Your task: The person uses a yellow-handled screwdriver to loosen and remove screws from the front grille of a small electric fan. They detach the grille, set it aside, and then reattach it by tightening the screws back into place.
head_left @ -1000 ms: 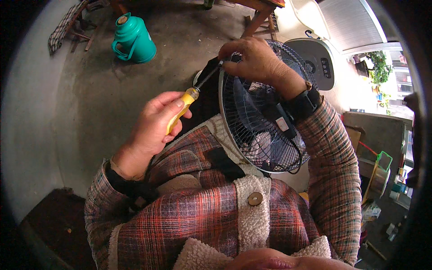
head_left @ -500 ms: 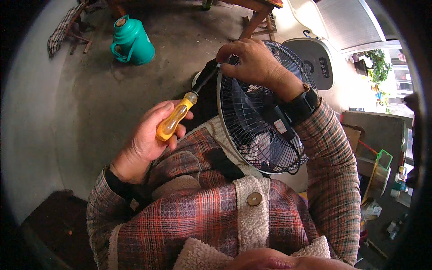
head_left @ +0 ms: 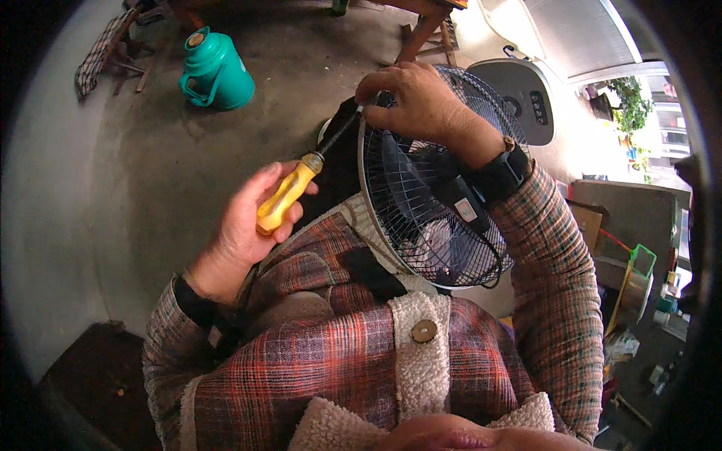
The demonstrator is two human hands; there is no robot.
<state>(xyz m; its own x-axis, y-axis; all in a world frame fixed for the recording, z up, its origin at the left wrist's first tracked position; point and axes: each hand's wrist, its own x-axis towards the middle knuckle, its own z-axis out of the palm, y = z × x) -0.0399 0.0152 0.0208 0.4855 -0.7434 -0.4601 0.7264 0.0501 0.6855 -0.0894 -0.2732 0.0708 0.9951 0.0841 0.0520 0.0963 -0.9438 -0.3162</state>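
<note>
Left hand [head_left: 242,218] gripping screwdriver [head_left: 288,197], right hand [head_left: 415,104] arched

- Wall [head_left: 56,218]: pale, left.
- Floor [head_left: 173,165]: grey, shaded.
- Table [head_left: 423,36]: wooden, top edge, partly cut off.
- Plant [head_left: 633,104]: green, upper right, brightly lit.

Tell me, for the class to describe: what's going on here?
A person's left hand grips a yellow-handled screwdriver, its shaft slanting up toward the near-left edge of a wire-caged fan. The right hand is at that edge, thumb and fingertips close about the tip; what they pinch there is too small to tell. A green flask stands on the floor beyond.
</note>
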